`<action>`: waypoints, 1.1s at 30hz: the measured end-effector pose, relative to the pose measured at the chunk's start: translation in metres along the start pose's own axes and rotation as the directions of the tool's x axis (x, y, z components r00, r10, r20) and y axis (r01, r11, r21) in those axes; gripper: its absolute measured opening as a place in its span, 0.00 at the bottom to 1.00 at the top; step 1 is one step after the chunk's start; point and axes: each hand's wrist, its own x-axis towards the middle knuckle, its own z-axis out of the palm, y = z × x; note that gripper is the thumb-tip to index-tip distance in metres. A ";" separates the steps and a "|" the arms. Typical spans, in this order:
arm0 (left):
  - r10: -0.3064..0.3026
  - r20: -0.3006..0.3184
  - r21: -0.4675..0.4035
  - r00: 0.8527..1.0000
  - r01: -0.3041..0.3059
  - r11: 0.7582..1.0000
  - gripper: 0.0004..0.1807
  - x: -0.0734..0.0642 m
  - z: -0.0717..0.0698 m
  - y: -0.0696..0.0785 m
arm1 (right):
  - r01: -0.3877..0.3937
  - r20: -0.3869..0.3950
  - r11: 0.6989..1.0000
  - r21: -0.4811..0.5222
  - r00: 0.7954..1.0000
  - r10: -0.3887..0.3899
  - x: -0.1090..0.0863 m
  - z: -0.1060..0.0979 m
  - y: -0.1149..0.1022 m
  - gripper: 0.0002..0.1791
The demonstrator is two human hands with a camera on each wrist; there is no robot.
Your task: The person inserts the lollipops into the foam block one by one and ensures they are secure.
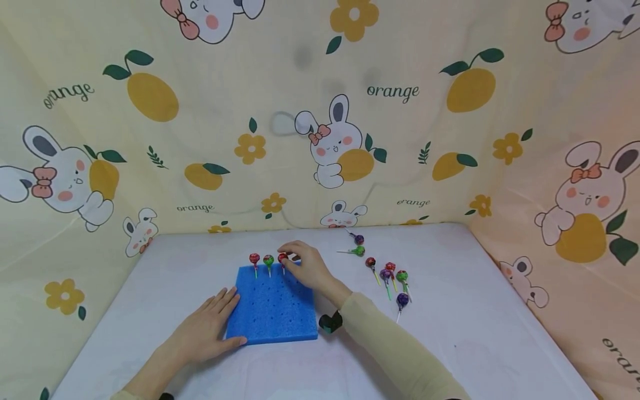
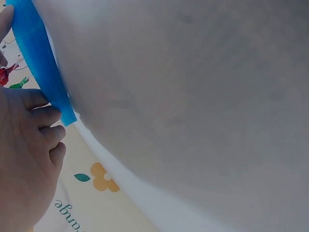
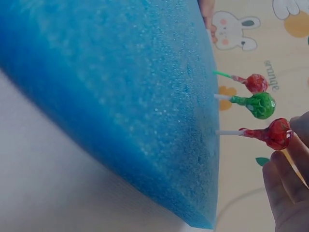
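Note:
A blue foam block [image 1: 272,311] dotted with small holes lies on the table. Along its far edge several lollipops stand upright, sticks in the foam: a red lollipop [image 1: 254,259] on the left, a green lollipop [image 1: 268,260] beside it, then another red lollipop [image 3: 278,134]. My right hand [image 1: 307,269] pinches the wrapped head of that last one between thumb and fingers, its white stick meeting the foam. My left hand [image 1: 207,328] rests against the foam's left side, fingers extended along the edge and thumb at the near left corner.
To the right, several loose lollipops lie on the white table [image 1: 450,344], among them a purple lollipop [image 1: 402,300] and a green lollipop [image 1: 359,251]. A black strap piece [image 1: 330,322] shows at the right wrist. Printed cloth [image 1: 225,111] hangs behind the table.

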 end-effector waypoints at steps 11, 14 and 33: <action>0.000 -0.009 0.002 1.000 0.000 1.000 0.60 -0.001 0.000 -0.002 | 0.008 -0.036 1.000 -0.013 0.999 -0.008 -0.006 -0.018 -0.004 0.15; 0.001 -0.007 0.008 1.000 -0.001 1.000 0.60 -0.001 0.000 -0.003 | 0.021 -0.052 1.000 -0.009 0.998 -0.021 -0.010 -0.028 -0.004 0.15; 0.003 -0.009 0.013 1.000 -0.003 1.000 0.60 -0.001 0.003 -0.001 | -0.113 -0.190 0.992 -0.050 0.976 0.102 -0.044 -0.097 0.050 0.15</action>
